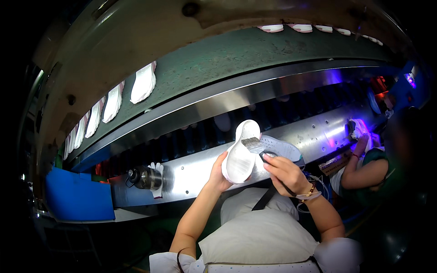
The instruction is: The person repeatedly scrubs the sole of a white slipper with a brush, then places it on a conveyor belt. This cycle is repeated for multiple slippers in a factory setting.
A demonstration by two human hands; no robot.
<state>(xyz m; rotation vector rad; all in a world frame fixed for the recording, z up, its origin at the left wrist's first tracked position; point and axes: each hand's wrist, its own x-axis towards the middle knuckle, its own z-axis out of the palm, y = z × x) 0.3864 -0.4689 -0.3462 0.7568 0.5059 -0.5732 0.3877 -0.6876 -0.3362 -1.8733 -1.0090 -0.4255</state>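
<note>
My left hand (219, 176) grips the edge of a white shoe sole (240, 165), tilted up with its hollow inner face toward me. In my right hand (290, 176) is a flat brush (252, 145), the fingers closed round its dark handle. The brush's greyish bristles lie against or just over the sole's narrow middle; I cannot tell whether they touch. Behind the brush, a pale bluish sole-shaped piece (283, 148) with small dots on it rests on the metal ledge (186, 170), partly hidden by the brush and my right hand.
Beyond the ledge runs a green conveyor belt (218, 59) carrying several white soles (144, 84) at left and far right. A dark bottle (146, 178) and a white glove (158, 169) lie on the ledge's left, near a blue housing (78, 194). At right, another person's arm (356, 168) works under violet light.
</note>
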